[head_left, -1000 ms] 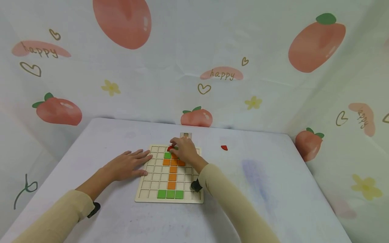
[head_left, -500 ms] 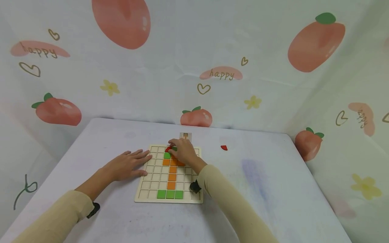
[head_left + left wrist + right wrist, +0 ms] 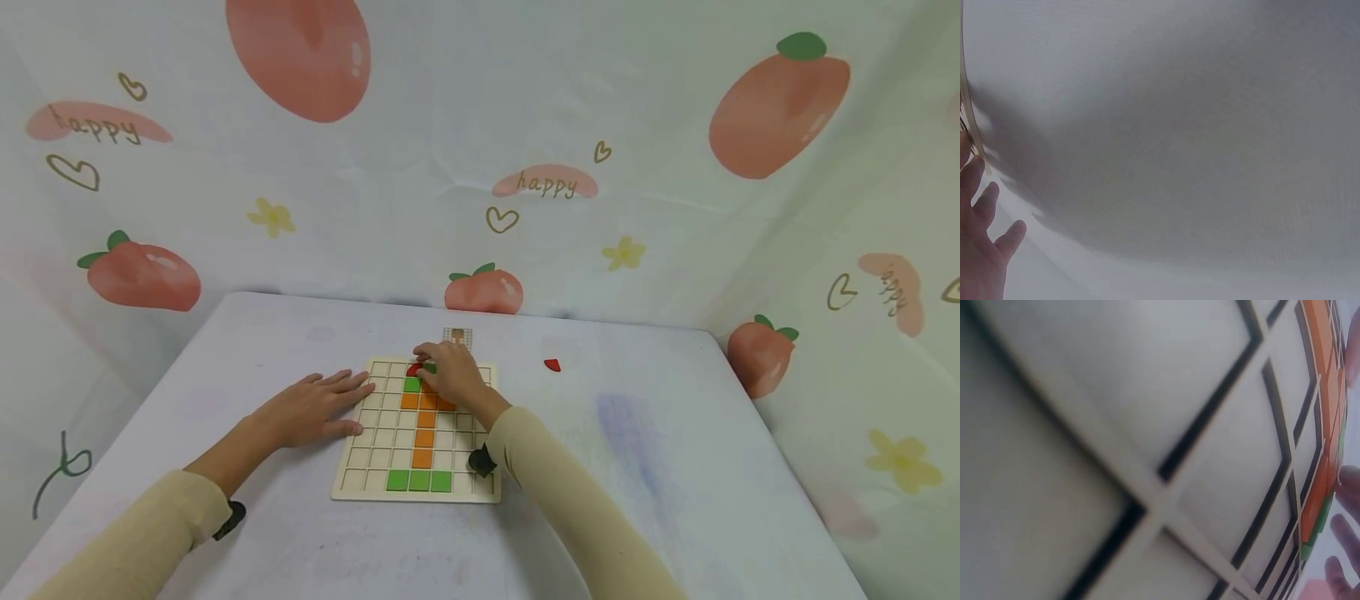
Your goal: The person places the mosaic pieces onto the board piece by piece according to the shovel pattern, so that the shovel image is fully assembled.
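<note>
A pale gridded board (image 3: pixel 377 437) lies on the table. Its grooved squares hold a column of orange tiles (image 3: pixel 424 437) with a row of green tiles (image 3: pixel 419 481) at the near end. My left hand (image 3: pixel 309 410) rests with spread, straight fingers along the board's left edge. At the far end my right hand (image 3: pixel 459 375) pinches a red curved-edge tile (image 3: pixel 413 369) between thumb and fingers, over the top row. A green piece (image 3: pixel 430 367) shows beside the thumb. In the right wrist view the fingers (image 3: pixel 1349 534) appear at the right, beyond orange tiles (image 3: pixel 1315 487).
A second red curved-edge tile (image 3: pixel 552 365) lies on the table right of the board. Behind the board is a small card (image 3: pixel 457 335) with a printed grid, partly covered by the right hand. A fruit-print cloth (image 3: pixel 420 167) hangs behind the table (image 3: pixel 615 500).
The right hand has shifted slightly to the left with the red tile, at the top row. The left hand stays in place at the board's edge.
</note>
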Demonstrator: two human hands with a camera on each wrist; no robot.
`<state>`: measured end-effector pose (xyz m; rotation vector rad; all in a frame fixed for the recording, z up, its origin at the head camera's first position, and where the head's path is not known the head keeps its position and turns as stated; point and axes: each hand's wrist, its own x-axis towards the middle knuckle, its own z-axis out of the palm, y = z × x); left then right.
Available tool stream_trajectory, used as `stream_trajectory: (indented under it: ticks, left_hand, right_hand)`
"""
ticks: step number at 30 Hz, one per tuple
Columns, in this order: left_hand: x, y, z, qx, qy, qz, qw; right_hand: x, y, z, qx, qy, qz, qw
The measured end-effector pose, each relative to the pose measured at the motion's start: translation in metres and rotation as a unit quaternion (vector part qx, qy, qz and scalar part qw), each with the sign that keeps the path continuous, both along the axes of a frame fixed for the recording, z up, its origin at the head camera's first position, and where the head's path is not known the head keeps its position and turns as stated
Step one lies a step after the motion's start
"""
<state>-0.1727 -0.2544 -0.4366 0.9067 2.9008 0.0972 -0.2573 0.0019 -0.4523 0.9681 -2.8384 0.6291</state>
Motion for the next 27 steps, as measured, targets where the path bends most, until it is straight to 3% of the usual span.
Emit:
stream_trajectory:
  ticks: [13,18,27]
  left_hand:
    - [-0.001,-0.001,-0.002,0.002,0.006,0.0,1.0]
    - [0.0,0.001,-0.002,0.002,0.008,0.0,1.0]
    - [-0.001,0.0,-0.003,-0.004,0.009,-0.001,1.0]
  right_hand:
    - [-0.002,0.009,0.005,-0.006,-0.019,-0.002,0.9998]
    - [-0.009,0.039,0.007,-0.015,-0.009,-0.011,0.9998]
    - [-0.021,0.115,0.006,-0.005,-0.003,-0.064,0.9979]
